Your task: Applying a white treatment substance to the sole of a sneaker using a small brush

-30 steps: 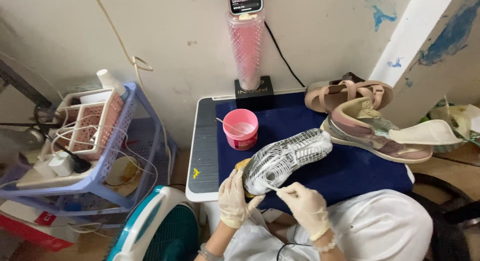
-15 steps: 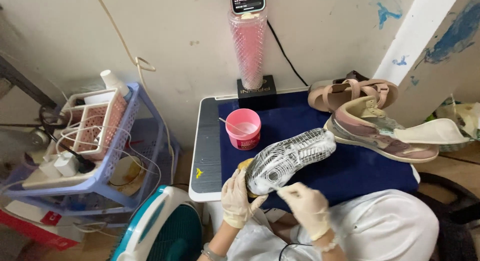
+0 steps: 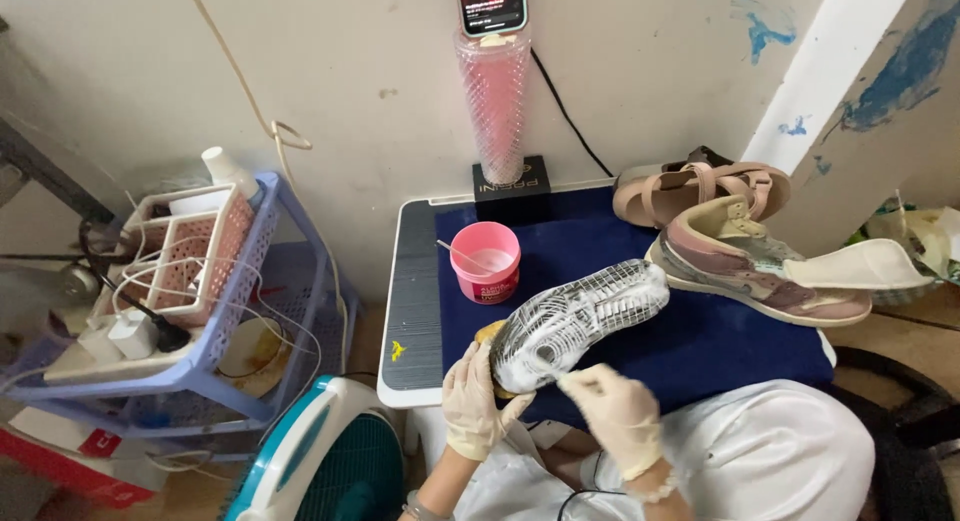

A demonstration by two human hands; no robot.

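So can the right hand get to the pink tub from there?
Probably yes. The right hand holds nothing, and the pink tub stands open nearby, but the upturned shoe, held by the left hand, lies between.

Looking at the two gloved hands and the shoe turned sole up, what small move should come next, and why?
Probably rub the right hand along the sole of the shoe toward the toe. The left hand grips the heel end, the sole faces up, and the right fingers touch it only near the heel.

Pale latex gloves, white clothing, beaded bracelet.
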